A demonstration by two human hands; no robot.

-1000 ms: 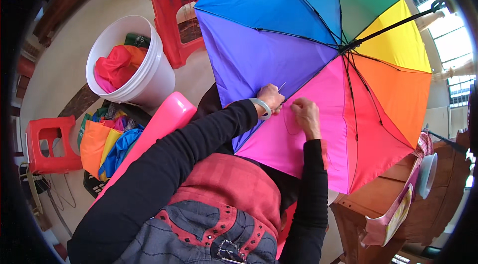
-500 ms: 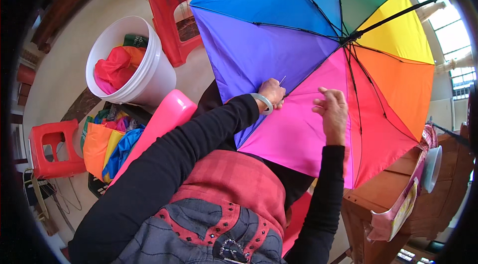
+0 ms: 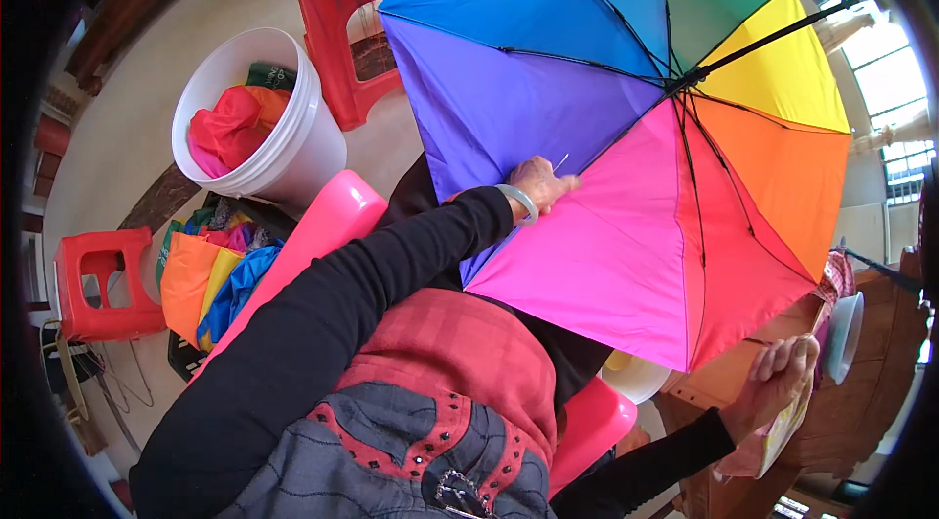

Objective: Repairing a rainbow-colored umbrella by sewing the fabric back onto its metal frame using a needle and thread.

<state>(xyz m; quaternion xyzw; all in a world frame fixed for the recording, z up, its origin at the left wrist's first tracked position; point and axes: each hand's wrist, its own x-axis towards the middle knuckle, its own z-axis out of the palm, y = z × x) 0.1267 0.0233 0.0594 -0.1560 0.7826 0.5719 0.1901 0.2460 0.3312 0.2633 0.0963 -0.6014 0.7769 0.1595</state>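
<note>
An open rainbow umbrella [image 3: 626, 216] lies inside up across my lap, its black ribs meeting at the shaft [image 3: 773, 38] that slants to the upper right. My left hand [image 3: 540, 184], with a pale bangle at the wrist, is closed on the umbrella by the seam of the purple and pink panels. A thin shiny needle-like piece [image 3: 560, 162] sticks up beside its fingers. Out to the right, away from the cloth, my right hand [image 3: 778, 374] is raised with its fingers curled together. Whatever it pinches, if anything, is too fine to see.
At left stand a white bucket [image 3: 318, 118] with colourful cloth, a pile of folded coloured fabric [image 3: 220, 284] and a red stool [image 3: 106, 284]. Another red stool [image 3: 337, 49] is behind. Pink chair arms [image 3: 323, 235] flank me. A wooden table [image 3: 831, 421] is at right.
My right hand has swung from above the pink panel out to the lower right, beyond the umbrella's edge. My left hand stays at the seam, its fingers a little more extended.
</note>
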